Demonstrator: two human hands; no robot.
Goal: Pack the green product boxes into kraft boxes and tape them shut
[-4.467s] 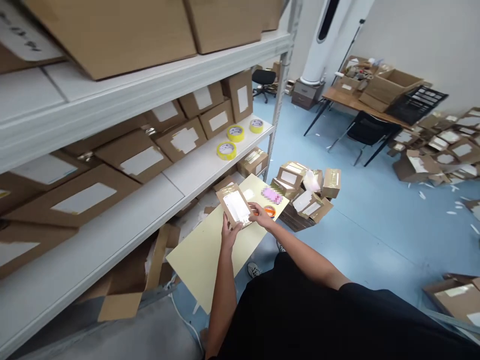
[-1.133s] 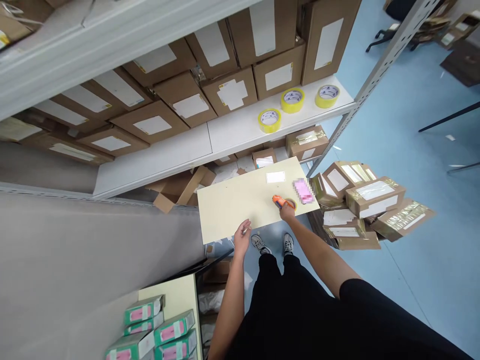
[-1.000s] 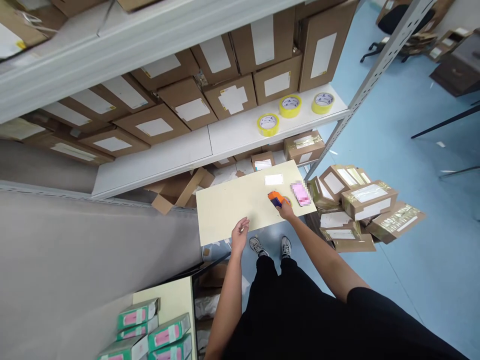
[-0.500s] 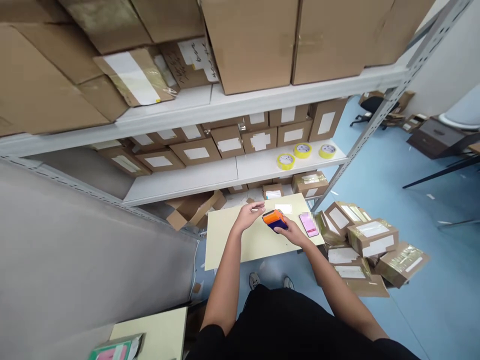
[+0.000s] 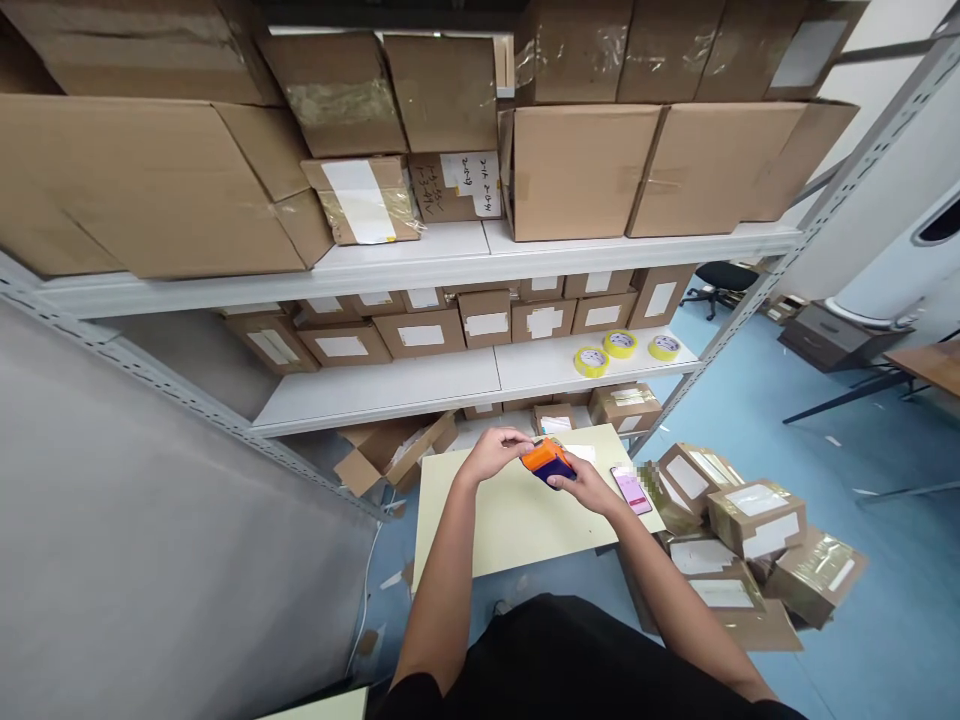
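Note:
A boxy handheld device (image 5: 547, 460), orange on top and dark blue along its lower side, is held above the pale yellow table (image 5: 517, 530). My right hand (image 5: 583, 482) grips it from the right, with the thumb along its near side. At its left end my left hand (image 5: 496, 454) has its fingers bent together against the orange edge. The fingertips are partly hidden, and what they pinch there is too small to tell. A white paper label (image 5: 581, 453) lies on the table behind the device. A phone (image 5: 631, 490) with a pink screen rests near the table's right edge.
A metal shelf rack (image 5: 420, 262) full of cardboard boxes rises beyond the table. Rolls of yellow tape (image 5: 592, 361) sit on its middle shelf. Taped cartons (image 5: 757, 518) are piled on the floor at right. An open carton (image 5: 405, 450) stands at left, near a white cable (image 5: 365, 590).
My left hand has come from beside the device to its left end and now touches it. The camera view has tilted up, showing more of the upper shelf.

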